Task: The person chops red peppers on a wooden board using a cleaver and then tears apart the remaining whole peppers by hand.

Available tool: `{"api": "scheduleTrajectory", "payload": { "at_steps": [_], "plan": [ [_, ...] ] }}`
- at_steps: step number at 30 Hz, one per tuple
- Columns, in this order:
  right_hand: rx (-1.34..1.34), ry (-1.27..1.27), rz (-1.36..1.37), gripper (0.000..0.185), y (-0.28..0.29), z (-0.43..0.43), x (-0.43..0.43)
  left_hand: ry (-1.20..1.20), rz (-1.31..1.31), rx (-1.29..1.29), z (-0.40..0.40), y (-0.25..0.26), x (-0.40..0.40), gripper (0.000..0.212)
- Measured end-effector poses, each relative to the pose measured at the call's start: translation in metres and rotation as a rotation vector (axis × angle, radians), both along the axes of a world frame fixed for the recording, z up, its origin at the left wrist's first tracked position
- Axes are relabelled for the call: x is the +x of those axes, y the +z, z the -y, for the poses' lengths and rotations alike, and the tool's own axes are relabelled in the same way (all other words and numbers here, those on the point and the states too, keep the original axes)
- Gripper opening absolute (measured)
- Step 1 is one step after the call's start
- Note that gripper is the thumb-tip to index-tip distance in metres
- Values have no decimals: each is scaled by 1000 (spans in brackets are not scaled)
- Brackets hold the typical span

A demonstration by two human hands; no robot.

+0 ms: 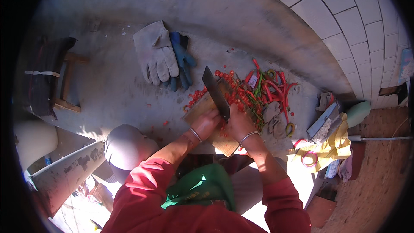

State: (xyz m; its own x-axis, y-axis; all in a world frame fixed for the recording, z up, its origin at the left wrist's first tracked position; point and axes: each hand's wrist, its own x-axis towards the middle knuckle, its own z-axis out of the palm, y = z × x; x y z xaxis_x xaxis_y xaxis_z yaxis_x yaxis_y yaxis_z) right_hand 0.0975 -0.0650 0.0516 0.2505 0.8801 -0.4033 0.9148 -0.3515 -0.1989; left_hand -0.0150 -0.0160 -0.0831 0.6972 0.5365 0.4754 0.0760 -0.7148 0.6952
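Observation:
My right hand (240,123) grips a cleaver, its broad dark blade (216,94) slanting away from me over a wooden cutting board (198,109). Close to the blade's left side, my left hand (205,125) rests low over the board with its fingers curled. Whatever may be under those fingers is hidden. Chopped red chili peppers (231,81) cover the board's far part and spill past its edge on both sides. To the right lies a heap of whole red chili peppers (275,89), with a few green ones (258,85) among them.
A pale work glove (157,55) and a blue glove (183,61) lie beyond the board, over a dark flat object. A crumpled grey cloth (274,118) touches the heap. At right are a yellow sack (326,152) and a tiled wall (352,22); a small wooden stool (66,81) is at left.

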Motion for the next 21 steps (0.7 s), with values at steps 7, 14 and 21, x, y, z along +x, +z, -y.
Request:
{"api": "scheduleTrajectory", "payload": {
  "at_steps": [7,14,21],
  "plan": [
    [195,-2,220,27,-38,26,5,-75,-190,-17,7,7,7,11],
    [41,-7,56,29,-18,14,-4,-5,-40,-17,4,1,-10,13],
    [-11,-52,21,28,-4,-1,-6,-19,-24,-34,-1,8,-6,12]
  ]
}}
